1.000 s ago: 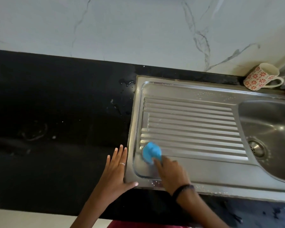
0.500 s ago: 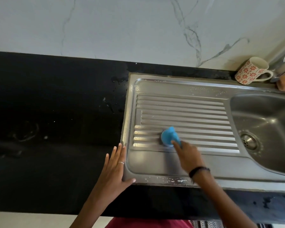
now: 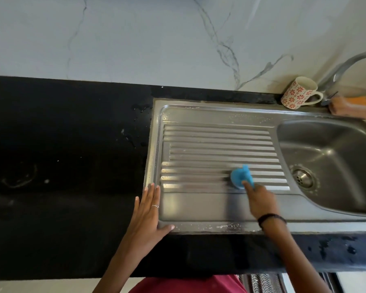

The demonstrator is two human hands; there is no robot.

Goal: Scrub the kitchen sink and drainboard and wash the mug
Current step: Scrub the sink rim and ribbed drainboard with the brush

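right hand (image 3: 260, 199) grips the blue scrubber (image 3: 240, 176), pressed on the drainboard (image 3: 199, 204) ridges. it has travelled from the near-left corner a second ago to the lower ridges close by the sink (image 3: 330, 163). left hand (image 3: 148, 214) stays flat, fingers straight, on the board's left edge. upper ridges look undone. mug (image 3: 298, 93) sits untouched on the counter behind the basin.

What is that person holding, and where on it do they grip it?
The right hand grips a blue scrubber at its near edge, pressing it on the drainboard. The left hand holds nothing, lying flat at the drainboard's corner.
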